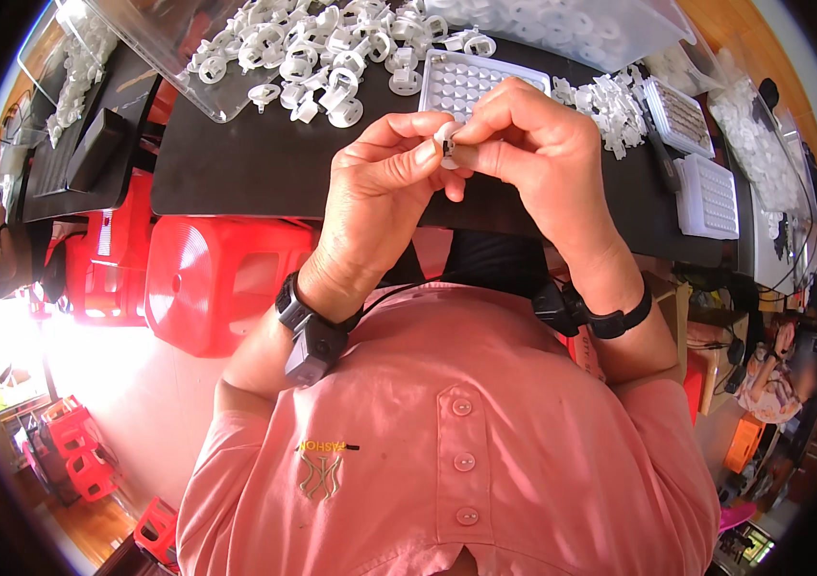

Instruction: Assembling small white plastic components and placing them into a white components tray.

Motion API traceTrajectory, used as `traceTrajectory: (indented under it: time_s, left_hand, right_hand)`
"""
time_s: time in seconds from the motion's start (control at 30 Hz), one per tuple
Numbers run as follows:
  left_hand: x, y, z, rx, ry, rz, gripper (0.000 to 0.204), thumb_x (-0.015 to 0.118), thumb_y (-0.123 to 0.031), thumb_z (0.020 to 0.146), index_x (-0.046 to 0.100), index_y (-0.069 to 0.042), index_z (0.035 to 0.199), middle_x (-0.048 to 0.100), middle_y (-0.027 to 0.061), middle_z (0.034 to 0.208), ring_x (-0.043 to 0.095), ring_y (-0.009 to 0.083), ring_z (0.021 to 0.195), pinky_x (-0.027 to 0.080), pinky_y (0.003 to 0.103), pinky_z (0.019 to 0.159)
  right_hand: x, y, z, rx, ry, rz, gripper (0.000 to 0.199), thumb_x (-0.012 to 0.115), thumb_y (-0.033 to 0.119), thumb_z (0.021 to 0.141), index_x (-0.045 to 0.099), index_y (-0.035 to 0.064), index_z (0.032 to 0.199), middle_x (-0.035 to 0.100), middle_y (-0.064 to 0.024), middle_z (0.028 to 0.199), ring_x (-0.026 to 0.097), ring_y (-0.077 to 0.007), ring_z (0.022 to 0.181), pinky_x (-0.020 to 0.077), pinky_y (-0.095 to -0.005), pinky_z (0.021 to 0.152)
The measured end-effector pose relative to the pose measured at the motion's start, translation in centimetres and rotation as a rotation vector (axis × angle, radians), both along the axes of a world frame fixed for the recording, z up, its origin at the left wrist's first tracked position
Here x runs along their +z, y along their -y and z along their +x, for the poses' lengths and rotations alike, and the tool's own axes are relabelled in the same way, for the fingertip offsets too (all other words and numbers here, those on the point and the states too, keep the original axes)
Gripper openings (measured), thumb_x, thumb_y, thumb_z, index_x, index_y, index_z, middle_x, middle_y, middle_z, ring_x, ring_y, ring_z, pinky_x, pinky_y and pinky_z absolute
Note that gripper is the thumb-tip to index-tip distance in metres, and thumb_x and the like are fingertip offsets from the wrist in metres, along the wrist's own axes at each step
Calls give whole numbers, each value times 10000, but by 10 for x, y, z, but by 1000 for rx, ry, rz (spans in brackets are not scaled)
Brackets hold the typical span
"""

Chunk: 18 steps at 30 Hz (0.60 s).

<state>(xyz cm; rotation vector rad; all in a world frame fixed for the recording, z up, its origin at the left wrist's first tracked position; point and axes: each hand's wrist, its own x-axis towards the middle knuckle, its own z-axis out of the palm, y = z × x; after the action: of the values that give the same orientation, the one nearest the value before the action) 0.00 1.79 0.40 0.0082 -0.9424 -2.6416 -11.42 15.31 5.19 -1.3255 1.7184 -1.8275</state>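
pinching a small white part [448, 144] between thumb and forefinger, the left hand [370, 178] was closed down at the tips, its other fingers curled behind. the right hand [538, 130] met it from the other side, thumb and fingertips nearly together on the same part, rest of the fingers bent. so the part sat between both hands, held up over the near half of the black table [255, 173]. a dark bit showed at its middle, too small to tell what.

wrists: black strapped device [315, 338] on the left, black wristband [610, 322] on the right.

just beyond the hands: white gridded tray [487, 63], partly hidden by the right hand. to its left, a big loose heap of white ring-shaped parts [332, 58], with a clear plastic bin [164, 62] beside it. right of the tray, a pile of small white pieces [612, 110], then a filled tray [679, 117] and a pale tray [708, 197] nearer the person. behind, a translucent tub [634, 43] with more white parts in it.

further out: red stool [188, 278] off the table's near edge at left, more red stools [82, 446] lower left, another person [778, 384] at far right.
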Motion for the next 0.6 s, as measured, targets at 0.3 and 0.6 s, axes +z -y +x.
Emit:
traceTrajectory:
  time_s: [0.3,0.6]
  left_hand:
    - [-3,3,-1,-23,7,36,185,671,-38,923,658,41,1090,674,150,1076,662,255,860,535,360,711]
    - [1,0,1,-19,7,-3,180,679,-70,929,658,34,1075,685,148,1033,679,266,861,533,351,692]
  right_hand:
    - [27,-3,9,3,279,237,55,688,-69,847,645,-39,830,700,-107,772,714,-176,666,540,-252,629]
    - [21,3,-3,-15,355,315,112,750,82,806,648,36,794,671,-39,720,618,-89,612,387,-215,526]
